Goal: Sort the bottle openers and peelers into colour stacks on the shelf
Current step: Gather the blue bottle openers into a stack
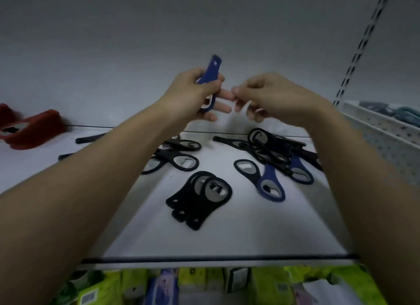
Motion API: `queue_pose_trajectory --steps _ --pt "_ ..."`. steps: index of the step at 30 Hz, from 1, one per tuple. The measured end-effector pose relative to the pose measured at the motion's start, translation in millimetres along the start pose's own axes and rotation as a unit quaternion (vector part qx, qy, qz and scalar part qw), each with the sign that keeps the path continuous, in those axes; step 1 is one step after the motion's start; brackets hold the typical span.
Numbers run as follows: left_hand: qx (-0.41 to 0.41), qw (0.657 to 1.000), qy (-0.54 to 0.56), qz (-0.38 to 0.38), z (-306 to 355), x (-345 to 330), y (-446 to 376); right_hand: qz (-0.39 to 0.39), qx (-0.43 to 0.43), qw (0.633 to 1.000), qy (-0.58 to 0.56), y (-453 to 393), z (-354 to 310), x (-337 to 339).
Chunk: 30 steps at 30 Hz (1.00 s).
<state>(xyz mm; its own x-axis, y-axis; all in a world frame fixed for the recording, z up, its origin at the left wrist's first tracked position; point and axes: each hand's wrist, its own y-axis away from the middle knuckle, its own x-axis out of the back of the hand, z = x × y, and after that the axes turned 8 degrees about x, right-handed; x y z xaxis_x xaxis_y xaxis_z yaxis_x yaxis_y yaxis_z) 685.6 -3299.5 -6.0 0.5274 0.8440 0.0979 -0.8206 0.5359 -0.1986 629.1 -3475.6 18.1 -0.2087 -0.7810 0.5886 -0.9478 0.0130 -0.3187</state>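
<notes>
Down at the near edge, below my hands, I see yellow-green packets (268,286) on the lower level under the white shelf (227,236). Further in, beneath my raised fingers, a neat black stack (200,200) of bottle openers lies on the shelf, with two loose blue openers (271,186) just to its right and below my right fingers. Behind those a jumbled black pile (272,150) spreads out, and a second black cluster (177,159) lies under my left fingers. Above all that, my left hand (193,93) grips a blue bottle opener (210,77), fingers curled round its lower half so the handle end sticks upward. My right hand (268,95) hangs just beside it, fingertips nearly touching the left ones, fingers bent inward; whether it pinches anything I cannot tell. Well off to the left of my left fingers a red stack (31,129) rests, and far right stands a perforated white bin (386,132).
</notes>
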Motion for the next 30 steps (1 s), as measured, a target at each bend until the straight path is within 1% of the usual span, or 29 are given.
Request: queue_pose_trajectory --steps 2,5,7,8,11,13,16,19,22,24,26,28,30 --pt "-0.006 1.000 0.008 0.022 -2 -22 -8 -0.100 -0.047 0.993 0.044 9 12 19" --pt "0.006 0.997 0.053 0.056 -18 -42 -13 -0.185 -0.060 0.976 0.100 25 30 24" --pt "0.016 0.997 0.051 0.061 -24 -40 -10 -0.244 -0.057 0.956 0.149 31 34 19" --pt "0.018 0.998 0.037 0.055 -25 -36 -7 -0.263 -0.058 0.949 0.166 32 34 18" --pt "0.020 1.000 0.007 0.013 -19 -29 0 -0.272 -0.060 0.944 0.175 35 32 27" --pt "0.035 0.999 -0.017 -0.008 -18 -31 2 -0.306 -0.065 0.924 0.221 36 32 33" --pt "0.057 0.996 -0.053 -0.051 -23 -38 1 -0.352 -0.099 0.891 0.270 37 32 30" --pt "0.079 0.992 -0.054 -0.088 -27 -45 -2 -0.343 -0.110 0.887 0.290 35 35 21" --pt "0.087 0.991 -0.046 -0.090 -29 -46 -2 -0.325 -0.073 0.906 0.262 35 40 17" --pt "0.078 0.992 -0.063 -0.073 -29 -44 -3 -0.283 -0.048 0.942 0.175 38 41 24" --pt "0.053 0.992 -0.104 -0.047 -28 -39 -3 -0.222 -0.029 0.974 0.032 41 39 34" --pt "0.040 0.990 -0.128 -0.031 -27 -35 -4 -0.150 -0.004 0.985 -0.085 42 39 40" --pt "0.057 0.991 -0.116 -0.036 -25 -36 -3 -0.062 0.020 0.986 -0.151 38 42 43"
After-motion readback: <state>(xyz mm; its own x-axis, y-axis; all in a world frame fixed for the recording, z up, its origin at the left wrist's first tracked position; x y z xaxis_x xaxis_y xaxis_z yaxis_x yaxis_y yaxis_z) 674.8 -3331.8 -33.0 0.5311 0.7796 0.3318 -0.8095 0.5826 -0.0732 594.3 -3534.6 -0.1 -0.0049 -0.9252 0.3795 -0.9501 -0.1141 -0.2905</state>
